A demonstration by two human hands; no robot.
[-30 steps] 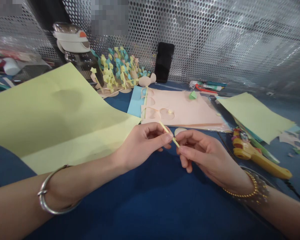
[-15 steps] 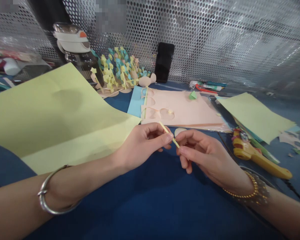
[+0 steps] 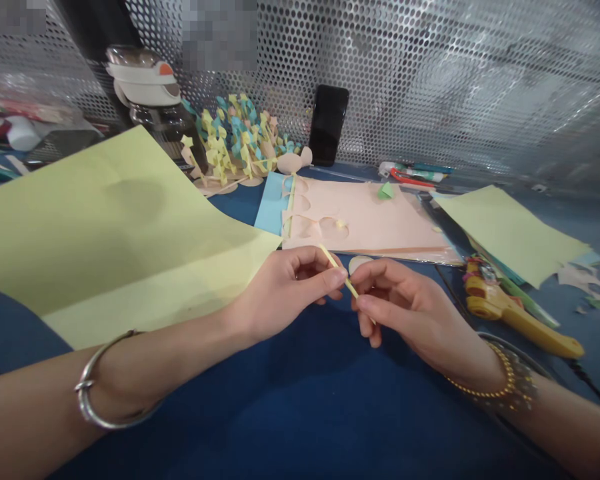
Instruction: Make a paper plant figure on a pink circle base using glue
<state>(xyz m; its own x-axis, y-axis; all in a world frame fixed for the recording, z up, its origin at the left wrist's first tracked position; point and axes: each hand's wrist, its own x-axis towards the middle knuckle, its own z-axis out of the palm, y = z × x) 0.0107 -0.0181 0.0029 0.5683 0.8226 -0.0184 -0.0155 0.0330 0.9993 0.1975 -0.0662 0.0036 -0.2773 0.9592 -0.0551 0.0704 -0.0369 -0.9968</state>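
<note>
My left hand (image 3: 285,287) and my right hand (image 3: 410,313) meet above the blue mat, and both pinch a thin yellow paper strip (image 3: 341,273) between thumb and fingers. Just beyond my right fingers lies a small cream paper piece (image 3: 359,263), partly hidden by that hand. A pink paper sheet (image 3: 375,220) with curled strips stuck on it lies just past my fingertips. A large pale yellow-green sheet (image 3: 115,233) lies under my left wrist's side, its corner close to my left hand.
A yellow glue gun (image 3: 510,317) lies at right, below a pale green sheet (image 3: 510,233). A cluster of curled yellow and teal paper (image 3: 235,137), a black phone (image 3: 329,125) and a glass jar (image 3: 155,123) stand against a perforated metal wall (image 3: 430,80).
My hands have barely moved. The yellow strip sits slightly differently, with its lower end now reaching further down among my right fingers.
</note>
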